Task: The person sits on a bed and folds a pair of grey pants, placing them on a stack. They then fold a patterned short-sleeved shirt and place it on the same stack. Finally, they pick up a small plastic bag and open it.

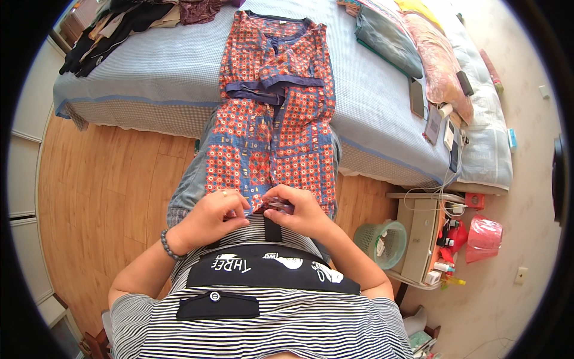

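Observation:
A red and blue patterned garment [272, 137] with navy trim lies lengthwise from the bed down over my denim-covered legs, its neckline at the far end. Its sleeves are folded across the middle, and the lower edge reaches my lap. My left hand [209, 218], a ring on one finger and a beaded bracelet on the wrist, pinches the lower edge. Just to its right, my right hand [302, 209] is closed on a small, shiny, purplish thing [281, 206]. The fingers cover most of it, so its kind does not show. Both hands are close together at the hem.
The bed [173, 57] has a blue checked cover. Dark clothes [122, 30] lie at its far left; folded jeans [388, 42], a pink pillow [439, 66] and a phone [417, 97] at right. A green basket [397, 242] stands beside a cluttered cabinet [418, 230], with cables above.

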Demonstrator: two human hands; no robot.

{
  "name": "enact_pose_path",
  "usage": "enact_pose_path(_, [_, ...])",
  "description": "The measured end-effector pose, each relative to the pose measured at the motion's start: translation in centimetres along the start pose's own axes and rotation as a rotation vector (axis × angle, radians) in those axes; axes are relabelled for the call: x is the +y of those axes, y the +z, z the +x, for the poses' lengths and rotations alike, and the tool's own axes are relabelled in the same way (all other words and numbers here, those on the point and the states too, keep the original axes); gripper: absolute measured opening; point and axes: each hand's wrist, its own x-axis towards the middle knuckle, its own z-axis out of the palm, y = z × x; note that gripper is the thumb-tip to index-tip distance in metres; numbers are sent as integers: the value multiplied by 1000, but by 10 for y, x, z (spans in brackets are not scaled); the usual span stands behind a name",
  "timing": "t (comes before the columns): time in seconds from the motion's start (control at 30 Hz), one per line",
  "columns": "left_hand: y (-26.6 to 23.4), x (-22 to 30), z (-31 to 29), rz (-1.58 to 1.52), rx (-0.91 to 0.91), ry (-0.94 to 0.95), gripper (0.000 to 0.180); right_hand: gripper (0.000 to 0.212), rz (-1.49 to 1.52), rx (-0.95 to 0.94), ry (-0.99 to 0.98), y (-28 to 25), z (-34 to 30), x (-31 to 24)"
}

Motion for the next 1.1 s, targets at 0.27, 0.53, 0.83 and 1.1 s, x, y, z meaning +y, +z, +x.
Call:
enact_pose_path(0.27, [8, -13, -5, -328, 175, -331, 14, 28, -325, 27, -127, 1, -10, -21])
enact_pose_path(0.53, [-3, -14, 1, -742, 170, -484, 19, 20, -452, 95, -240, 8, -4, -29])
enact_pose_path(0.83, [-8, -10, 4, -775, 151, -499, 28, 19, -507, 73, -219, 6, 6, -36])
enact_pose_path(1.1, [-9, -6, 5, -633, 110, -429, 32, 18, -516, -41, -154, 10, 16, -35])
